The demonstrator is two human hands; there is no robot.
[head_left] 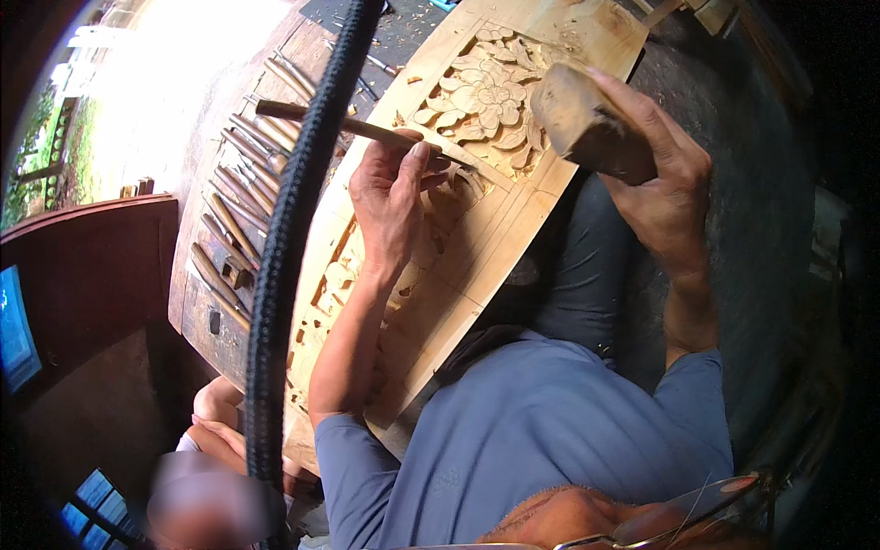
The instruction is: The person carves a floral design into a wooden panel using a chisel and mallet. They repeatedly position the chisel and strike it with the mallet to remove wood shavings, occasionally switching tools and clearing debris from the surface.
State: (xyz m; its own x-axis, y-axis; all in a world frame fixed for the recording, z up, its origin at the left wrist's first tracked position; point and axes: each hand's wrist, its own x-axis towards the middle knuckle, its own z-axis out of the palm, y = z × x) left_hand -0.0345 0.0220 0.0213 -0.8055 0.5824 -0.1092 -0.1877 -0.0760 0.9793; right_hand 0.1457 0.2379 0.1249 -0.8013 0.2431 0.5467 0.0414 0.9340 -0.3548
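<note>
Cord (291, 229): black, braided — nearest the camera, left of the left fingers.
Left hand (390, 183): fingers clamped on a chisel (367, 130), its tip just right of them, at the panel (458, 266).
Right hand (667, 170): fingers clamped on a wooden block (587, 124), right of the chisel tip.
Panel: beneath the left fingers; carved flower (495, 99) beyond them.
Tools (249, 148): wooden-handled — row left of the left fingers.

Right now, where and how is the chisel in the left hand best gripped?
Probably on the lower shaft, near the tip, coming from the person's side, as the left hand does. The chisel is long and thin, its butt pointing left and its tip at the board, so a low grip leaves the butt bare.
</note>
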